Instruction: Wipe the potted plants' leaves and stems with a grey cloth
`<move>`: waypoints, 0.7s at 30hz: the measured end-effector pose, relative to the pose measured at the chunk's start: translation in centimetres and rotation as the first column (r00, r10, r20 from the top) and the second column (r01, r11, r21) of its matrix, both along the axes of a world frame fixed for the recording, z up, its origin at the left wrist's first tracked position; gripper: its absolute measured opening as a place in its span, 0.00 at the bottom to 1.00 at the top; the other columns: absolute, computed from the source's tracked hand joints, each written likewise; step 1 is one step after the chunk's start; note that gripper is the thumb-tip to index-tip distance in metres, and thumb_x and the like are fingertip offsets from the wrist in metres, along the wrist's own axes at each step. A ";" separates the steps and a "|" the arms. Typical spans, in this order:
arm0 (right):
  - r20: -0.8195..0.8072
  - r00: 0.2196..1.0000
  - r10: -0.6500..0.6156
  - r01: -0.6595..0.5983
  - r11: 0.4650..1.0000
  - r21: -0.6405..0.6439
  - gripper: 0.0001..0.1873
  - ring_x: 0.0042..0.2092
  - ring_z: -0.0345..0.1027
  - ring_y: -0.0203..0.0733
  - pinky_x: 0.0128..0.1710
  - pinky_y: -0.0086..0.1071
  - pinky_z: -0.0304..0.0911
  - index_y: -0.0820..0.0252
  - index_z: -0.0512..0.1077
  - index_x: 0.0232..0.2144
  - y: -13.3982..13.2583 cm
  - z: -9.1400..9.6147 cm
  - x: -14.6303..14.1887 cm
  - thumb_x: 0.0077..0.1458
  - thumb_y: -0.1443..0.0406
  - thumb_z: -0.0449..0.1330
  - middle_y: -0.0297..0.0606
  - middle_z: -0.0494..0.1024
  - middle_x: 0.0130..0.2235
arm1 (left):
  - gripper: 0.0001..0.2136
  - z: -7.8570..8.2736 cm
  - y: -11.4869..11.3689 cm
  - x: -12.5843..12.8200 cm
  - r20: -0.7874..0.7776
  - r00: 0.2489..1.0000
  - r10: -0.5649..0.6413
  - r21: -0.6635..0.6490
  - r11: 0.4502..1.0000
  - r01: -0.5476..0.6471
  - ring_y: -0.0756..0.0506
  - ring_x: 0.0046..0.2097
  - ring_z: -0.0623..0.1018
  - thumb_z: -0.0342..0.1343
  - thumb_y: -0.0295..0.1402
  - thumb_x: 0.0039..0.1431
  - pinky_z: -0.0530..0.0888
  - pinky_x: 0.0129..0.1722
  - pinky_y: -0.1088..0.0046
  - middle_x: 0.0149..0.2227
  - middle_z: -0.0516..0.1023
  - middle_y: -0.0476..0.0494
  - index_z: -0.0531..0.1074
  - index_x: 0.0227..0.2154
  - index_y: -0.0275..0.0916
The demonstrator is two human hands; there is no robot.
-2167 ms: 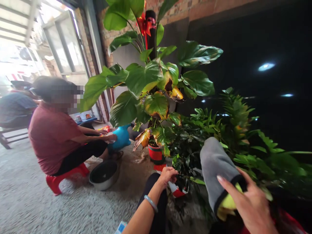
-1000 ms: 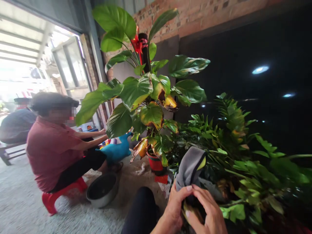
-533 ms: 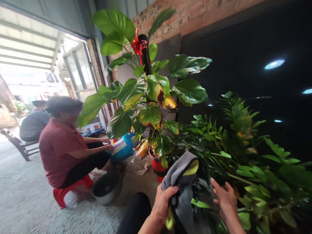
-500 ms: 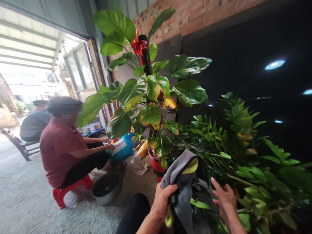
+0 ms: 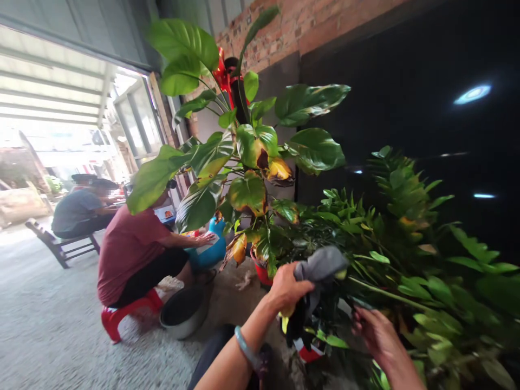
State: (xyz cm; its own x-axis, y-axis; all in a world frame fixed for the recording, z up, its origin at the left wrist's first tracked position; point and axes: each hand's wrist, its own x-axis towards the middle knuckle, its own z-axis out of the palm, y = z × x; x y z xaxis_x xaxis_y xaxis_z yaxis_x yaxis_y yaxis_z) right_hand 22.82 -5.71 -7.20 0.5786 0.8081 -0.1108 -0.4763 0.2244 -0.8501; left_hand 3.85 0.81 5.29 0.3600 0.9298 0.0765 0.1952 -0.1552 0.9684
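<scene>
Softly bunched, a grey yellow-lined cloth [image 5: 320, 264] is gripped in the closed fingers of the left hand [image 5: 286, 288] among glossy pointed leaves [image 5: 379, 258]; the right hand [image 5: 376, 336] is blurred, so its fingers' state cannot be told.

Cloth [image 5: 320, 264] before plants [image 5: 390, 254]; basin [image 5: 184, 311] left.

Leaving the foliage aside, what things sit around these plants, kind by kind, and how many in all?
flower pots: 2 (red pot, red-and-white pot)
grey cloth: 1
metal basin: 1
red stool: 1
blue watering can: 1
Total: 6
</scene>
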 end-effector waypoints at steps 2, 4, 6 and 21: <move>-0.004 1.000 0.002 -0.002 0.999 -0.048 0.19 0.15 0.61 0.37 0.13 0.31 0.61 0.56 0.67 0.16 -0.5 0.4 -0.1 0.21 0.60 0.72 0.27 0.69 0.14 | 0.09 -1.4 -1.3 -1.1 0.001 0.988 -0.152 -0.132 0.980 0.151 0.52 0.25 0.65 0.61 0.29 0.32 0.63 0.25 0.78 0.20 0.68 0.55 0.72 0.22 0.36; -0.013 1.000 -0.001 0.000 0.996 -0.085 0.20 0.15 0.61 0.36 0.14 0.31 0.62 0.57 0.67 0.16 -1.1 1.0 -0.2 0.18 0.60 0.72 0.28 0.69 0.13 | 0.11 -1.7 -2.5 -2.1 0.156 0.961 -0.229 -0.205 0.944 0.258 0.52 0.25 0.66 0.61 0.32 0.34 0.65 0.26 0.78 0.22 0.70 0.53 0.73 0.25 0.35; -0.010 1.000 -0.018 0.017 0.993 -0.119 0.20 0.15 0.61 0.35 0.14 0.30 0.62 0.57 0.67 0.15 -1.6 1.7 -0.4 0.15 0.60 0.72 0.29 0.70 0.13 | 0.14 -0.6 -3.1 -2.7 0.283 0.937 -0.203 -0.165 0.953 0.256 0.52 0.26 0.67 0.63 0.34 0.34 0.67 0.27 0.77 0.24 0.72 0.52 0.74 0.28 0.34; 0.141 0.972 -0.187 0.210 0.962 -0.175 0.17 0.18 0.66 0.39 0.18 0.31 0.64 0.56 0.73 0.21 -4.4 1.6 -3.6 0.18 0.64 0.67 0.27 0.74 0.16 | 0.10 -3.5 -4.4 -4.4 0.095 0.956 -0.277 -0.278 0.915 0.292 0.51 0.27 0.68 0.62 0.32 0.34 0.66 0.26 0.77 0.23 0.72 0.53 0.73 0.24 0.36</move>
